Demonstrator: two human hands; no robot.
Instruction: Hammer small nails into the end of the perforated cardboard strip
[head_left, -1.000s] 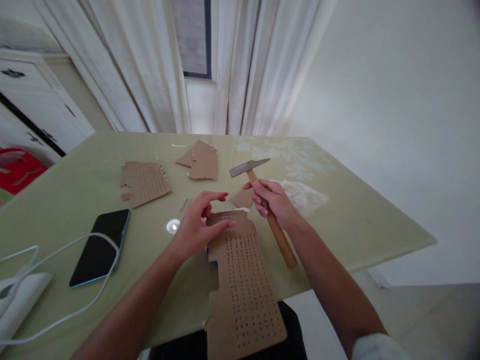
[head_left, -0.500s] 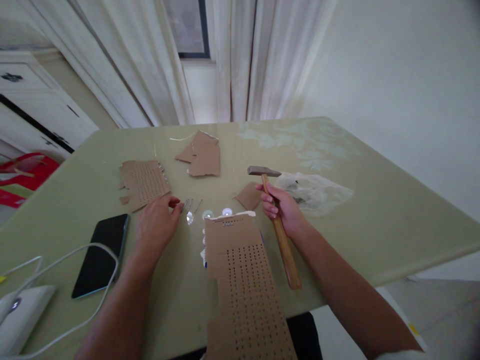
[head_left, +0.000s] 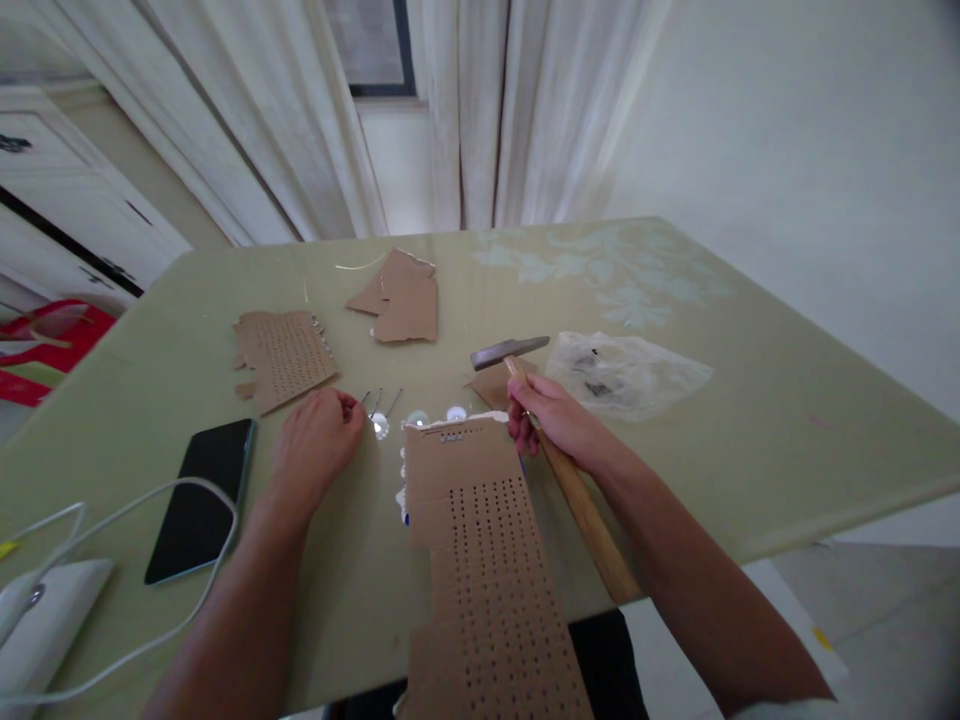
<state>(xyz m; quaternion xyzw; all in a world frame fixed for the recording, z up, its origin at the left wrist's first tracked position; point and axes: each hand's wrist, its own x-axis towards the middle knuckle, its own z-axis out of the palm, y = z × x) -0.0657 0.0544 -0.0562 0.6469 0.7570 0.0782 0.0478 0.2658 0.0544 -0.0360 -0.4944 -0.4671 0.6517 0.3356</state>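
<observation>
My right hand (head_left: 551,415) is closed around the wooden handle of a hammer (head_left: 581,505), whose metal head tilts over a small cardboard scrap (head_left: 491,385). Left of centre, my left hand (head_left: 319,435) rests low on the table with thumb and forefinger pinched together beside several loose nails (head_left: 382,402). Whatever lies between those fingertips is too small to make out. Between my hands a long cardboard strip (head_left: 487,560) runs toward me, pierced with rows of holes. Several short nails (head_left: 451,437) stick up near its far edge, and white material shows under that edge.
A holed cardboard piece (head_left: 285,355) and torn cardboard (head_left: 409,305) lie farther back. At right is a clear plastic bag (head_left: 626,375) with dark bits inside. A phone (head_left: 201,500), a white cable (head_left: 184,640) and a white power strip (head_left: 56,620) occupy the left.
The hammer has swung, its head moving left and its handle end going right and toward me. My left hand stays by the loose nails. The whole view has shifted slightly.
</observation>
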